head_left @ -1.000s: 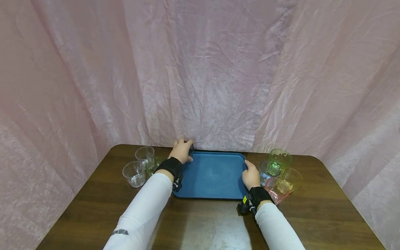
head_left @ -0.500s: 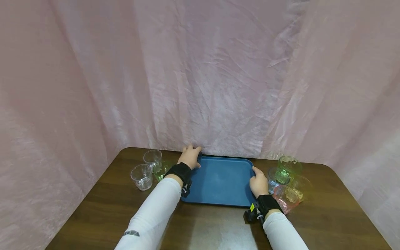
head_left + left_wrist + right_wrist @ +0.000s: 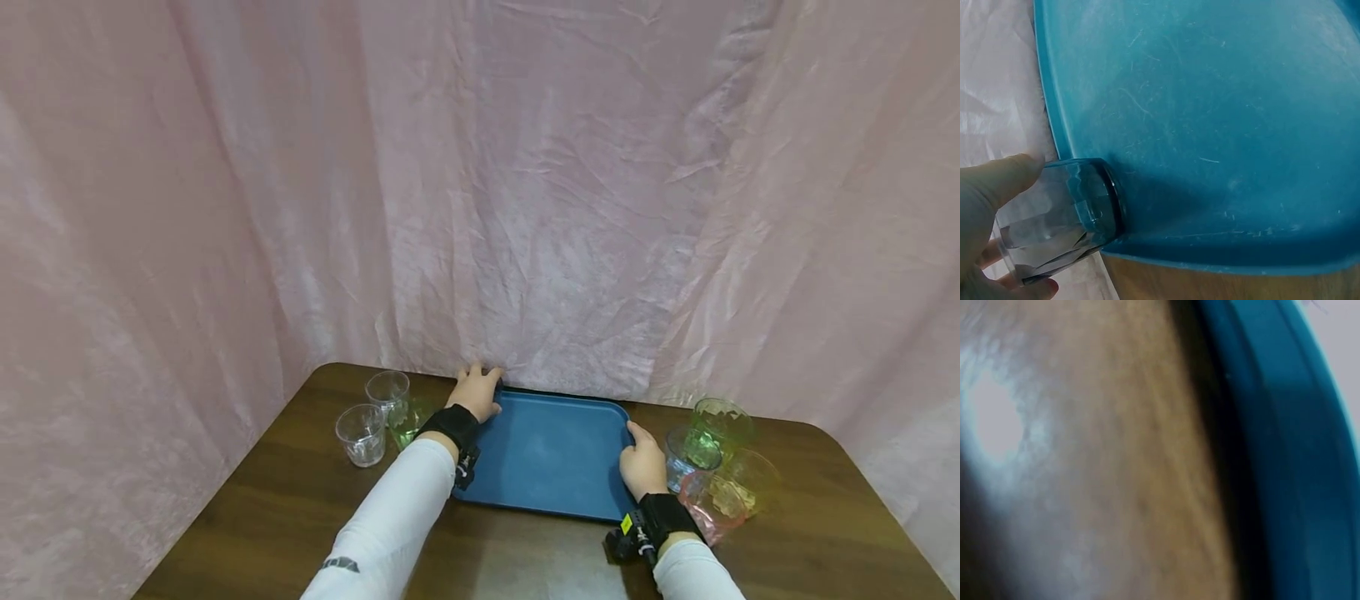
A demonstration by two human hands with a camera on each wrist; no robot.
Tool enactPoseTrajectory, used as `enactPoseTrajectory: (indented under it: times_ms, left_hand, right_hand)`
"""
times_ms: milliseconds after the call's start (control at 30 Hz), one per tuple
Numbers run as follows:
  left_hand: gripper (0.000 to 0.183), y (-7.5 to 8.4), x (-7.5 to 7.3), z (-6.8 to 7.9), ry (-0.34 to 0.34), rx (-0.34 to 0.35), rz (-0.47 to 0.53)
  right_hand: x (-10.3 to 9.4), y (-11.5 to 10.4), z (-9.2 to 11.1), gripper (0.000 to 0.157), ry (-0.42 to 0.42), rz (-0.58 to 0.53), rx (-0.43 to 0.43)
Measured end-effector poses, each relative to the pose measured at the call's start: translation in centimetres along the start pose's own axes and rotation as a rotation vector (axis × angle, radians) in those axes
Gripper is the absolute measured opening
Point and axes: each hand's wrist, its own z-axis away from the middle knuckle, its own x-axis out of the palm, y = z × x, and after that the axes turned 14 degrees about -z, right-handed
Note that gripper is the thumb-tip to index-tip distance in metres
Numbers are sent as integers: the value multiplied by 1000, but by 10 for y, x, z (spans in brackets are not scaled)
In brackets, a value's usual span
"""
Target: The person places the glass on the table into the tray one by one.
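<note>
A blue rectangular tray (image 3: pixel 555 454) lies on the wooden table. At its far left corner my left hand (image 3: pixel 474 395) grips a dark see-through glass (image 3: pixel 1088 203). In the left wrist view the thumb is on one side of the glass, with fingertips showing on the other. The glass is tilted there, its base end at the tray's corner. My right hand (image 3: pixel 643 463) holds the tray's right edge, its fingers partly hidden. The right wrist view has only a blurred tray rim (image 3: pixel 1297 456) and tabletop, no fingers.
Left of the tray stand two clear glasses (image 3: pixel 362 435) and a green one (image 3: pixel 405 423). Beside my right hand are a blue glass (image 3: pixel 684 458), a green glass (image 3: pixel 720 429), a pink glass (image 3: pixel 712 504) and a yellowish glass (image 3: pixel 750 479). A pink curtain (image 3: pixel 525 208) hangs behind the table.
The head view has shifted, so the table, tray and both hands appear farther right and lower. Relative to the tray, both hands and the glass stay about where they were.
</note>
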Motion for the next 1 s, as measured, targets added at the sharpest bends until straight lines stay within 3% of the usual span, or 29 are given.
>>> enactPoseTrajectory:
  times_ms: [267,300,667,1000]
  left_hand:
    - [62,4,6,4,10,-4,28]
    - [64,2,12,0,33,-1,14]
    - [63,-1,1,6,0,4,3]
    - [73,-6,7,2,29,4,-11]
  right_hand:
    - [-2,7,0,57,10,10,4]
    - [-1,6,0,57,9,7,2]
    - [2,5,-2,57,-1,3,15]
    - [2,-1,-2,56,7,10,26]
